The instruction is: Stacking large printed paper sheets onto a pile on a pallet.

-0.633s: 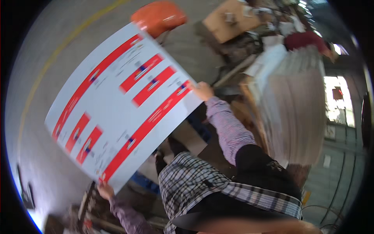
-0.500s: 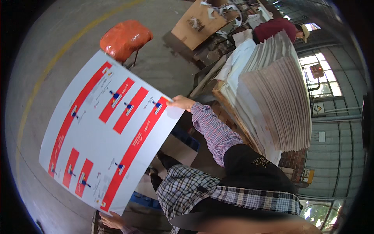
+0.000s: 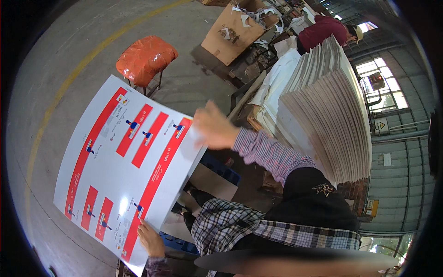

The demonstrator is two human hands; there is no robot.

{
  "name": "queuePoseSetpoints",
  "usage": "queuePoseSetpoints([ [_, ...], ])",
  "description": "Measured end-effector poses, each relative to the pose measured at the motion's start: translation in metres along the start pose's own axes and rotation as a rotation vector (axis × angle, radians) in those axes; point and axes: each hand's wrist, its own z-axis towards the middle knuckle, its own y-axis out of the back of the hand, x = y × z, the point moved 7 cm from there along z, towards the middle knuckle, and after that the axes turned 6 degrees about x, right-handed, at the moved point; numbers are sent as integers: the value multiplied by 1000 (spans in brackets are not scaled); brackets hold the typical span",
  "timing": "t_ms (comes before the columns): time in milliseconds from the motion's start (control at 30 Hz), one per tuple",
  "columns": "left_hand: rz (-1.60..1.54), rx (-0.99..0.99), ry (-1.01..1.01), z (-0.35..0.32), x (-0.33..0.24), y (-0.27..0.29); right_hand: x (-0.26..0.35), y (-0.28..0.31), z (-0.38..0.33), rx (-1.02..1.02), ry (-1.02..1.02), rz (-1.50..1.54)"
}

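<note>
Several fingers of the left hand point(image 3: 151, 239) lie over the near edge of a red-and-white sheet point(image 3: 121, 173), the blurred right hand point(image 3: 215, 129) at its right corner, either grip impossible to tell.

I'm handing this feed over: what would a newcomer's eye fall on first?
First, the large white sheet with red bands, left of centre, with the left hand at its lower edge and the blurred right hand by its right corner. Next, the tall sheet stack on the right, then the orange-covered seat at upper left.
</note>
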Motion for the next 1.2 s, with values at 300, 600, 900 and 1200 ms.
queuePoseSetpoints([
  [300, 144, 55, -250, -2, 0, 72, 124, -107, 27, -194, 562, 89],
  [600, -255, -198, 11, 59, 98, 258, 100, 43, 150, 964, 506, 624],
  [900, -177, -452, 435, 151, 206, 110, 105, -5, 215, -228, 167, 1],
  [1200, 104, -639, 633, 57, 273, 131, 85, -45, 203, -226, 158, 127],
])
